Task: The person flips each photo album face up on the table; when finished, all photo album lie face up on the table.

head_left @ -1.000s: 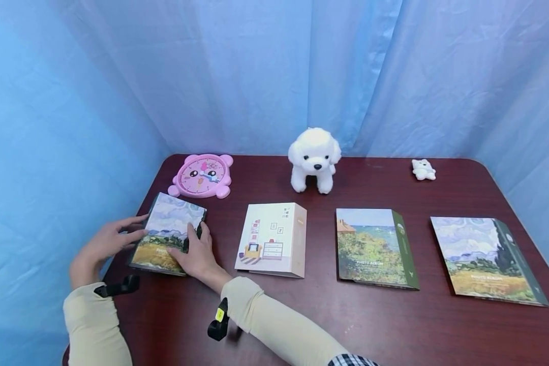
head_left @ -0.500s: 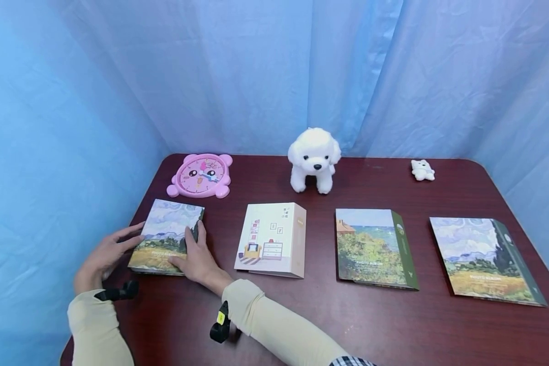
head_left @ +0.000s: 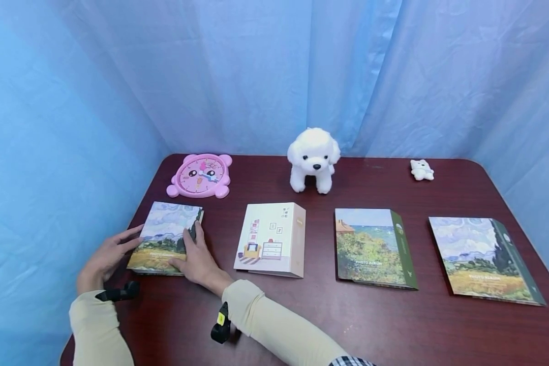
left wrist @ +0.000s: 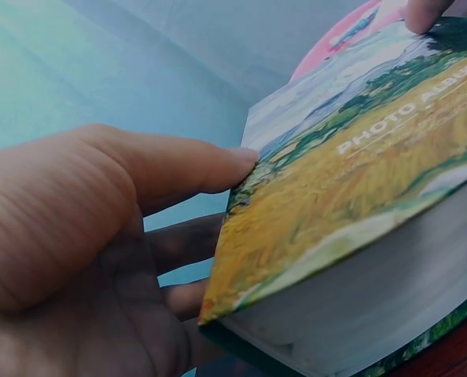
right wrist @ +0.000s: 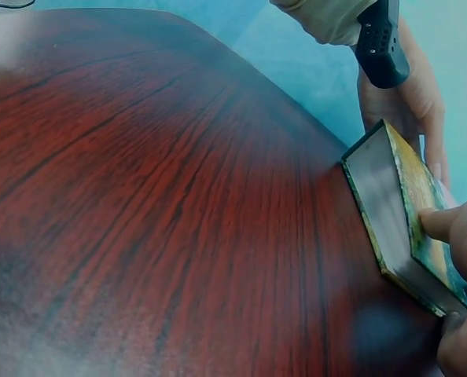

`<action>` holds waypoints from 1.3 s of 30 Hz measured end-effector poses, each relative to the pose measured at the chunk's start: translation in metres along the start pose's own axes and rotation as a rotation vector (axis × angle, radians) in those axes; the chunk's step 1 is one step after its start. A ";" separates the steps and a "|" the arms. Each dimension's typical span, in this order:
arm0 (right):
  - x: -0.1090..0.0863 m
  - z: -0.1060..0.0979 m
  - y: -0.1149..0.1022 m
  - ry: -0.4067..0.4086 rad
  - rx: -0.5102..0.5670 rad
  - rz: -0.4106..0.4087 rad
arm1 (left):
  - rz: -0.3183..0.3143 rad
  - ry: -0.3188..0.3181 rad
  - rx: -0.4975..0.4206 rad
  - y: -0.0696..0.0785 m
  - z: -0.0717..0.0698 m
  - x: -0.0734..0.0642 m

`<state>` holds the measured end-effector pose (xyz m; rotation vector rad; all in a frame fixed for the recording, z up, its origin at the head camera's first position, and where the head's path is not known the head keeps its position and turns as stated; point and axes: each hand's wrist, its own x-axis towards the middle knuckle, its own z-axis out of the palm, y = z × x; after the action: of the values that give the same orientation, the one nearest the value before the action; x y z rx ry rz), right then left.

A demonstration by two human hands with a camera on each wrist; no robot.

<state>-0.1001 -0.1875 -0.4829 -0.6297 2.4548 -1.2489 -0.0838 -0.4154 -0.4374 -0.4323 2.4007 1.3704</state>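
Observation:
A thick photo album [head_left: 162, 239] with a painted wheat-field cover lies at the table's left side. My left hand [head_left: 107, 259] holds its left edge; in the left wrist view the thumb [left wrist: 194, 165] touches the cover's edge and the other fingers reach along the side, partly hidden. From the right, my right hand [head_left: 201, 264] grips the same album, its thumb on the cover and fingers at the right edge. White page edges show on the album [right wrist: 383, 196] in the right wrist view.
A pink clock [head_left: 199, 175] lies behind the album. To the right stand a cream slipcase [head_left: 265, 244], a green-spined one [head_left: 370, 249] and a wheat-field one [head_left: 480, 259]. A white plush dog [head_left: 315, 160] and a small white bear [head_left: 422, 170] sit at the back of the table [head_left: 265, 320].
The album has shifted slightly toward me and turned straighter, coming away from the clock. Both hands have moved with it and keep hold of its sides.

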 end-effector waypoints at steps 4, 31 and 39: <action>0.000 -0.001 -0.001 -0.005 -0.023 -0.020 | -0.008 0.011 0.011 -0.001 0.000 -0.001; 0.002 -0.075 -0.002 0.139 0.028 -0.107 | 0.080 0.291 0.291 0.026 0.002 -0.006; -0.003 -0.123 0.016 0.227 0.017 -0.122 | 0.203 0.429 0.310 0.067 0.016 -0.015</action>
<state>-0.1585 -0.0941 -0.4262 -0.6748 2.6185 -1.4592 -0.0963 -0.3673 -0.3878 -0.4439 3.0201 1.0281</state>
